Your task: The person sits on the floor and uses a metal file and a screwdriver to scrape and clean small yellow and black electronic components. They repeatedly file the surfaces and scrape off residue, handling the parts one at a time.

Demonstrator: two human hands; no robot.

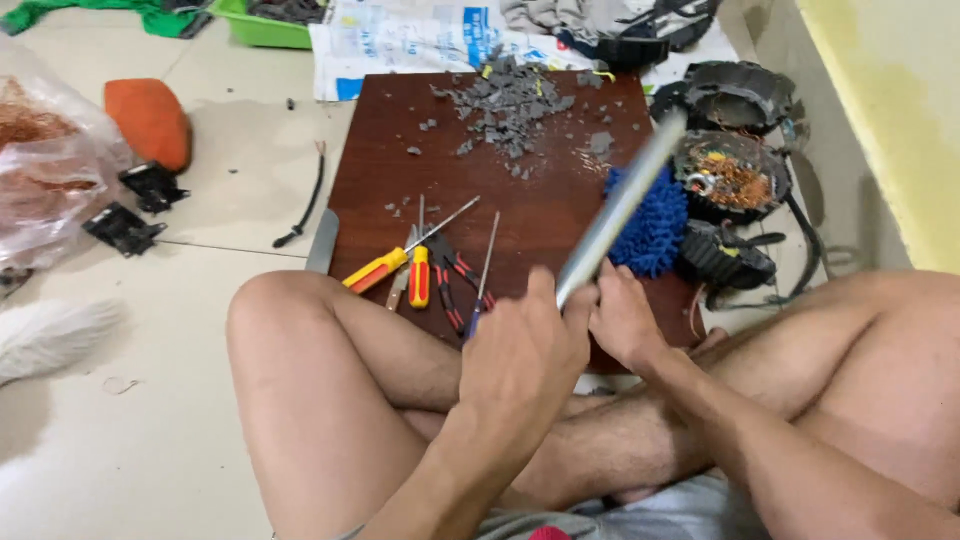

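Observation:
I sit cross-legged on the floor in front of a dark red wooden board [400, 170]. My left hand [522, 352] grips the lower end of a grey metal tube [625, 200], which slants up to the right and looks blurred. My right hand [625, 318] is curled just right of the tube's lower end, at the board's near edge; what it holds, if anything, is hidden. A blue fuzzy mitt [652, 228] lies on the board just behind the tube.
Grey broken fragments [505, 100] are heaped at the board's far side. Yellow-handled screwdrivers [395, 265] and red-black pliers [452, 280] lie near my left knee. Black round motor parts with copper windings [730, 175] sit at the right, by the wall. A plastic bag [45, 170] and an orange cushion [148, 120] lie at the left.

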